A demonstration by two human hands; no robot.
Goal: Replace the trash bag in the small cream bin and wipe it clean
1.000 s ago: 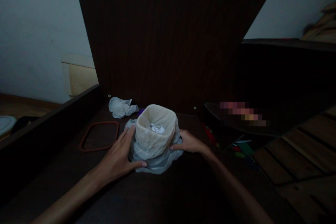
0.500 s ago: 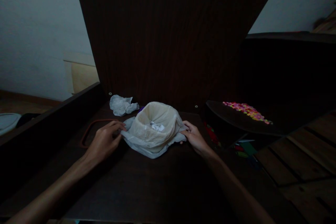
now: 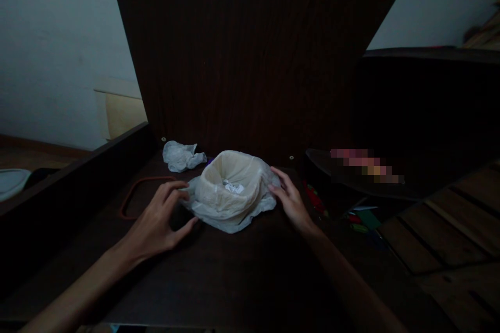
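A small bin [image 3: 211, 179] stands on the dark wooden desk, its rim covered by a thin white plastic bag [image 3: 230, 216] folded down around the outside. Crumpled white scraps [image 3: 233, 187] lie in the bottom. At the bin's left side, my left hand [image 3: 164, 216] is open, thumb and fingers spread apart by the bag's edge. My right hand [image 3: 291, 203] lies against the bag's right side with its fingers stretched out, also open. Loose edges of the bag spread over the desk in front.
A reddish-brown rounded frame [image 3: 127, 200] lies left of the bin, and a crumpled plastic bag [image 3: 182, 157] sits behind it. A tall dark panel [image 3: 250, 62] rises at the back. Right are a low shelf [image 3: 320, 164] and several small coloured items [image 3: 359, 226].
Both hands have let go of the bag's edges. My left thumb has opened away from the fingers, and my right fingers have straightened against the bag. The bin has stayed in place.
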